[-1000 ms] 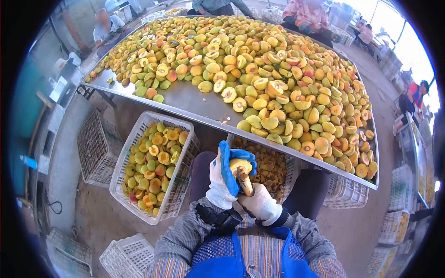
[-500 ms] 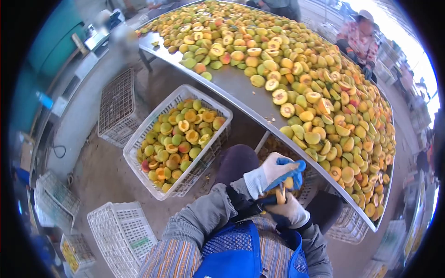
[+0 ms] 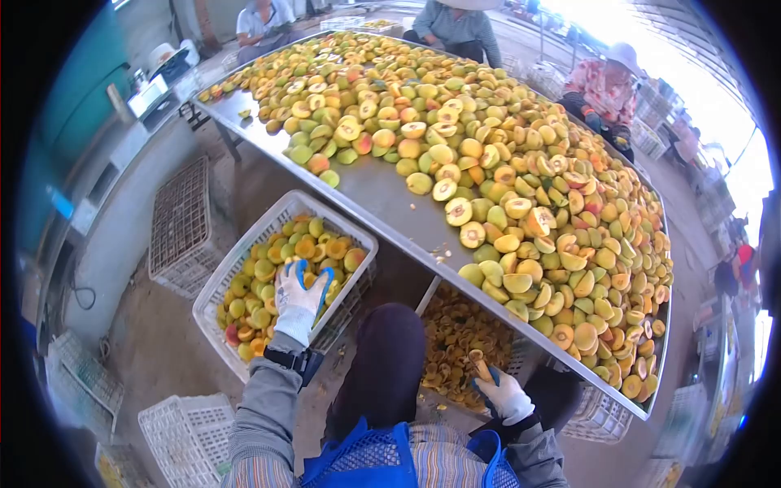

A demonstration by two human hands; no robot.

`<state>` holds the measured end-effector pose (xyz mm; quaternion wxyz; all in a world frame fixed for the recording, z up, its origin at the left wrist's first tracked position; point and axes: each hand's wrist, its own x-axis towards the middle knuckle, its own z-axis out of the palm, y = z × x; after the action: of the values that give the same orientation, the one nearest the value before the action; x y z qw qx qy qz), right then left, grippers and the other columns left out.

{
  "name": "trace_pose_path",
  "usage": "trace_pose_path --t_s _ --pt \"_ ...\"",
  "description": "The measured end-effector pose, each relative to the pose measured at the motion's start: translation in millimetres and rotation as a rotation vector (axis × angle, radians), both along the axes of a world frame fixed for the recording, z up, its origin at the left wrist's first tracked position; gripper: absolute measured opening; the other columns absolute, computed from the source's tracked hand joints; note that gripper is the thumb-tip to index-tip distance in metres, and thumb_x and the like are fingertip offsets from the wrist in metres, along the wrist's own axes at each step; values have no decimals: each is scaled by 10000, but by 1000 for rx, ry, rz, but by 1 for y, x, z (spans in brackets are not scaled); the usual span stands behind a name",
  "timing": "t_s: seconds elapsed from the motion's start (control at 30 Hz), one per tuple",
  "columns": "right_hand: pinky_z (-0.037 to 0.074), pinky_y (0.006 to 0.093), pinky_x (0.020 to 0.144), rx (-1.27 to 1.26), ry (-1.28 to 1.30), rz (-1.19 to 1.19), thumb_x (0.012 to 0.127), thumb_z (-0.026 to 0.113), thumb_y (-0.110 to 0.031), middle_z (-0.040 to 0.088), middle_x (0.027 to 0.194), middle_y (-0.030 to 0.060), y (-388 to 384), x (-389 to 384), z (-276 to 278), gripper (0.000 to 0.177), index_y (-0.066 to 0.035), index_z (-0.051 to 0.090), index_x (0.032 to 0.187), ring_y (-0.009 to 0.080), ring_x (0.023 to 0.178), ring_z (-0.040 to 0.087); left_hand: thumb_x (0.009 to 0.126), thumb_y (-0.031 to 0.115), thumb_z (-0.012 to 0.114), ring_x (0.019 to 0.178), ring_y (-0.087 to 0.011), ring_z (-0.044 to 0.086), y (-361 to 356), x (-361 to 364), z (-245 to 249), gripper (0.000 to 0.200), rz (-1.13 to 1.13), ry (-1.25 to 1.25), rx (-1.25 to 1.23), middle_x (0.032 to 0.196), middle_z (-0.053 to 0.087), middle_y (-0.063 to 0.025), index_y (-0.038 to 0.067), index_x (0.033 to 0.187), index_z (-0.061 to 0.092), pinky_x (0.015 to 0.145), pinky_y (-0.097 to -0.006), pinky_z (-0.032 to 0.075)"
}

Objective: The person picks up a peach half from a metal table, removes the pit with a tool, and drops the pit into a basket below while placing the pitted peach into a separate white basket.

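My left hand (image 3: 299, 297), in a white and blue glove, rests with its fingers apart on the halved fruit (image 3: 259, 271) inside the white basket (image 3: 205, 302). A small wooden-handled tool (image 3: 482, 368) is gripped in my right hand (image 3: 506, 397), gloved alike, over a crate of brown fruit scraps (image 3: 464, 337) below the table's edge. Halved yellow and green fruit (image 3: 521, 211) is heaped on the metal table (image 3: 382, 191); some halves show their pits. Whether a fruit piece lies under my left palm is hidden.
An empty white crate (image 3: 175, 435) lies at the lower left and a grey crate (image 3: 181, 224) stands beyond the basket. Another crate (image 3: 600, 415) is under the table's right corner. People (image 3: 606, 89) (image 3: 460, 34) (image 3: 264, 24) sit around the table's far side.
My left hand has moved from beside my right hand to the fruit basket and opened. My right hand is lower, still holding the tool. The view has shifted, showing more of the far side.
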<state>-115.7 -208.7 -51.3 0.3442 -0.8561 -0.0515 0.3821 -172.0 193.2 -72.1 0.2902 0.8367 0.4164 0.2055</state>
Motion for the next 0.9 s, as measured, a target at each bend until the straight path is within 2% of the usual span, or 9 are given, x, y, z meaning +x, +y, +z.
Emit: trace_pose_path --t_s 0.03,0.1,0.3,0.43,0.57,0.73,0.77,0.83,0.9 --pt "508 388 802 38 160 -157 839 634 -348 678 970 237 -2 -1 -12 480 -29 580 1194 321 895 669 808 406 713 1025 -320 580 -4 12 10 452 -54 -64 131 1072 634 -148 41 1065 646 900 -412 460" --pt "482 485 846 -432 -161 343 873 528 -449 646 998 289 -4 -4 -50 545 -25 542 1215 434 964 618 749 358 748 1132 -332 521 -21 47 35 524 -268 -223 279 1164 599 -156 45 1142 601 971 -422 419" --pt "469 454 905 -210 -142 93 850 558 -493 626 1081 293 2 8 -40 632 -69 502 1316 418 1043 601 804 267 658 1103 -342 564 -96 207 70 488 -924 216 172 1213 567 -163 104 1251 551 937 -435 458" --pt "481 443 885 -169 -151 143 844 588 -472 640 1074 264 0 14 -44 624 -56 513 1302 403 1028 612 814 177 613 1107 -323 579 -141 261 54 438 -1046 607 506 1269 517 -162 126 1244 553 924 -424 476" --pt "493 443 854 -97 -177 185 843 598 -460 650 1034 262 0 12 -55 618 -59 520 1307 401 981 629 773 108 631 1069 -328 604 -149 255 55 447 -1142 603 538 1183 581 -155 114 1210 539 885 -424 492" --pt "494 434 858 -111 -194 177 831 624 -452 651 1034 264 -1 4 -47 645 -70 503 1335 398 987 630 686 197 702 1065 -347 615 -135 213 60 596 -977 392 -6 1103 654 -181 93 1252 544 924 -398 483" --pt "501 446 833 -79 -249 136 831 622 -469 654 1000 267 -6 2 -54 658 -69 497 1339 401 960 635 694 158 710 938 -272 660 -122 211 44 591 -971 198 -92 1078 666 -161 109 1263 557 787 -359 539" --pt "509 458 808 -43 -307 93 831 619 -485 657 967 270 -11 -3 -54 672 -69 490 1342 403 934 640 746 91 702 800 -226 669 -106 194 40 462 -786 -66 -993 1030 671 -147 76 1197 602 611 -322 556" --pt "499 444 840 -29 -349 14 816 648 -466 652 996 275 -10 -4 -39 715 -61 457 1374 399 970 631 795 43 685 715 -202 657 -107 156 54 397 -729 -412 -1326 1006 661 -139 62 1178 585 506 -283 536"
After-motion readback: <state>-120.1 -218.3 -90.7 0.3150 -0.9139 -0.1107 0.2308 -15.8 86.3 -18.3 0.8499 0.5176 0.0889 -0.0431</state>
